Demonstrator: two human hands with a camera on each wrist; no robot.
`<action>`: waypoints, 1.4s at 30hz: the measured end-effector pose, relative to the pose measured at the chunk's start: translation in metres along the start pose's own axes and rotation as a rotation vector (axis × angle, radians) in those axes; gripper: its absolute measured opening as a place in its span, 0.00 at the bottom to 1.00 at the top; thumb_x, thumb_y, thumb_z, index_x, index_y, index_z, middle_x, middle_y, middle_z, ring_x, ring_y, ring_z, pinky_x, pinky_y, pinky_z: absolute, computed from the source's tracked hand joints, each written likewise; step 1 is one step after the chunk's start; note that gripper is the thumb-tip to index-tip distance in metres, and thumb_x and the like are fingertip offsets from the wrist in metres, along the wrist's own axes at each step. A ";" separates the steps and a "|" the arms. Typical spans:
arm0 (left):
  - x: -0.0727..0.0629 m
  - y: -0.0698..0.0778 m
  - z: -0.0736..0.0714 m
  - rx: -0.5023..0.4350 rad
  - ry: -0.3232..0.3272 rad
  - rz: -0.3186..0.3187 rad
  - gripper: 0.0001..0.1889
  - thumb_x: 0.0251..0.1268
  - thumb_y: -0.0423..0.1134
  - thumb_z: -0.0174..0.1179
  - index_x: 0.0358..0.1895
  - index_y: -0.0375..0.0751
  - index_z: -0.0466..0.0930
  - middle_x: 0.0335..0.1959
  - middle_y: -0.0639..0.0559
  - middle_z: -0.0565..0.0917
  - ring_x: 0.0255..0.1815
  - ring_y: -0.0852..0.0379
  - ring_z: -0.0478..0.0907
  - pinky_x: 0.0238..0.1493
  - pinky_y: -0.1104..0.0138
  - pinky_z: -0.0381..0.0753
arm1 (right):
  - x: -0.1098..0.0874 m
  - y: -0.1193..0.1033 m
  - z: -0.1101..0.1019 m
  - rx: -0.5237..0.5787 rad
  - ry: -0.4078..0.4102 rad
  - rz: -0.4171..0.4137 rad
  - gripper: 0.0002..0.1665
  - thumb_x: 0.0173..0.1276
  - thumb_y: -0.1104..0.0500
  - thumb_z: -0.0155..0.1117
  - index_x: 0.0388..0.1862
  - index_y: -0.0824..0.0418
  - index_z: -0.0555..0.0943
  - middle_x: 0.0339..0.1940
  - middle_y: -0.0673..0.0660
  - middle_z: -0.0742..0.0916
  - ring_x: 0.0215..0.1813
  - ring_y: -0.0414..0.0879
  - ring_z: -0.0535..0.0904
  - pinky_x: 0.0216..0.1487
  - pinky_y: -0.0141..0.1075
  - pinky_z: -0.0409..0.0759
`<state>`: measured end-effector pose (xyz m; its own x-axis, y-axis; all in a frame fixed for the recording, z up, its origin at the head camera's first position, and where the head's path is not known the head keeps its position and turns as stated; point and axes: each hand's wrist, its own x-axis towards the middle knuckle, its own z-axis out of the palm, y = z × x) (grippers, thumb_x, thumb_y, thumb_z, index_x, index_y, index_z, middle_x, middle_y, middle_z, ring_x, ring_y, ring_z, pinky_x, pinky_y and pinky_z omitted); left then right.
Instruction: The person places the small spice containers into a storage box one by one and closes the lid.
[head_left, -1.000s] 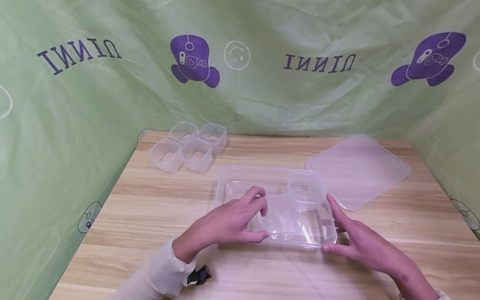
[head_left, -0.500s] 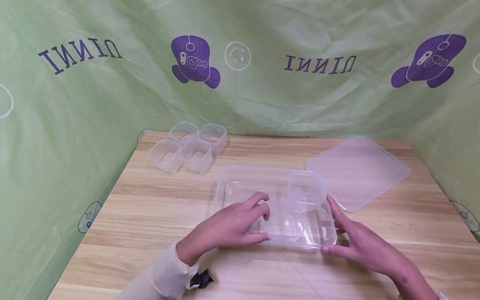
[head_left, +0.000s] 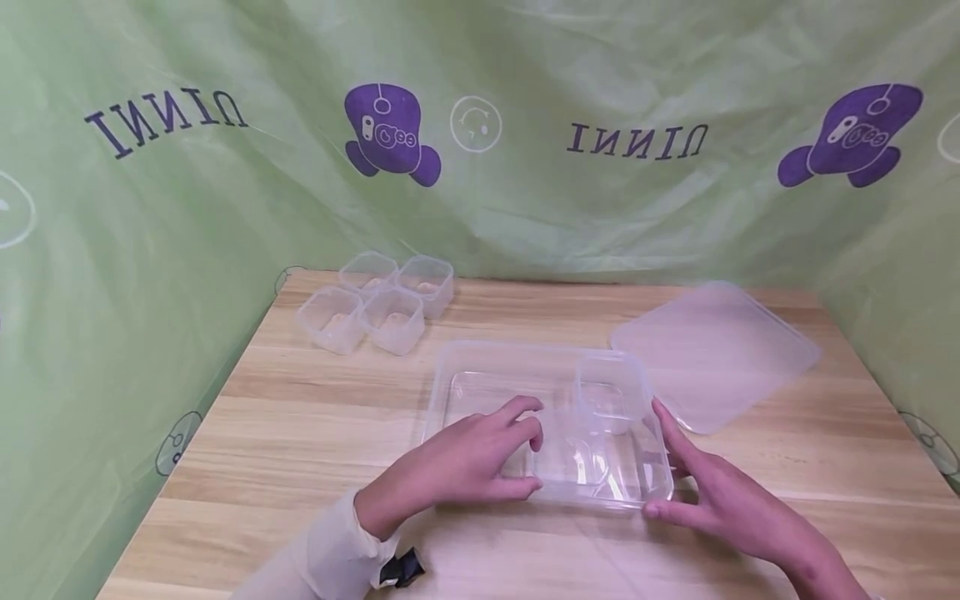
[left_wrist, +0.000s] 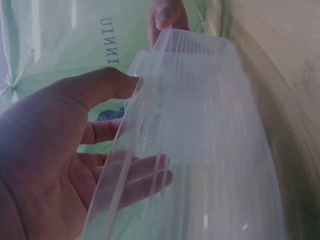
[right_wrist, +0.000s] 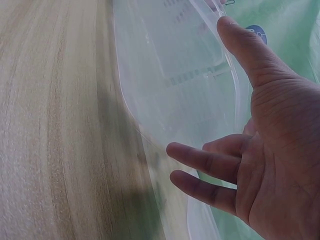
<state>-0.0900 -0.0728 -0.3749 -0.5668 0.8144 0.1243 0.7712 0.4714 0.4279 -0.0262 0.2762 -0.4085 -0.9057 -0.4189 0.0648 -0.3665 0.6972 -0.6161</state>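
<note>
A large clear rectangular plastic box [head_left: 495, 354] sits on the table between my hands. Inside it, a small clear square container [head_left: 611, 392] stands in the far right corner, with a second small container [head_left: 570, 458] at the near side, left of it. My left hand [head_left: 468, 454] is over the box's near side, fingers bent and spread at the second container's left edge. A gap shows between thumb and fingers, and the thumb is right at the near rim. My right hand [head_left: 735, 500] lies along the box's right end, thumb at the near corner, fingers extended.
Several small clear containers [head_left: 397, 325] stand grouped at the table's back left. A flat translucent lid [head_left: 720, 358] lies at the back right, its near part close to the box. A green printed curtain [head_left: 525, 217] surrounds the wooden table [head_left: 285, 433].
The second small container has dropped lower into the box, at the near side. My left hand's fingers have loosened from it and shifted slightly. The right hand has stayed at the box's end.
</note>
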 end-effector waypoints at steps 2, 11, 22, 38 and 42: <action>0.000 0.000 0.000 0.012 0.003 0.006 0.17 0.66 0.52 0.68 0.48 0.48 0.74 0.70 0.49 0.70 0.23 0.61 0.69 0.30 0.72 0.72 | 0.000 0.000 0.000 0.001 0.003 -0.003 0.70 0.62 0.44 0.79 0.87 0.51 0.39 0.58 0.52 0.85 0.50 0.37 0.82 0.48 0.40 0.83; 0.003 0.002 0.002 0.064 0.003 0.048 0.17 0.68 0.53 0.68 0.48 0.49 0.76 0.70 0.48 0.71 0.22 0.63 0.68 0.32 0.73 0.73 | -0.002 -0.001 0.002 0.041 -0.012 0.010 0.70 0.62 0.45 0.78 0.87 0.50 0.39 0.59 0.52 0.85 0.51 0.37 0.83 0.49 0.37 0.83; 0.008 0.002 0.004 0.115 -0.005 0.076 0.15 0.70 0.53 0.67 0.50 0.48 0.80 0.71 0.47 0.73 0.30 0.61 0.77 0.41 0.67 0.81 | -0.002 0.002 0.000 0.018 0.000 -0.014 0.71 0.62 0.47 0.80 0.87 0.52 0.39 0.56 0.52 0.87 0.51 0.37 0.83 0.50 0.38 0.83; 0.011 0.006 0.006 0.109 -0.084 0.028 0.15 0.75 0.51 0.61 0.56 0.50 0.83 0.77 0.49 0.67 0.49 0.58 0.85 0.51 0.64 0.82 | 0.001 0.001 0.000 -0.003 -0.002 -0.014 0.71 0.61 0.46 0.80 0.87 0.52 0.39 0.59 0.61 0.86 0.51 0.39 0.84 0.51 0.42 0.83; 0.012 0.007 0.007 0.096 -0.100 0.029 0.16 0.76 0.51 0.59 0.59 0.49 0.83 0.78 0.49 0.65 0.54 0.58 0.84 0.55 0.64 0.81 | 0.001 0.001 0.000 -0.008 0.001 -0.014 0.71 0.61 0.46 0.80 0.87 0.52 0.39 0.61 0.63 0.84 0.51 0.39 0.84 0.51 0.42 0.83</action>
<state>-0.0895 -0.0574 -0.3768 -0.5161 0.8554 0.0437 0.8135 0.4736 0.3374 -0.0271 0.2767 -0.4092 -0.9007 -0.4281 0.0738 -0.3806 0.6960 -0.6089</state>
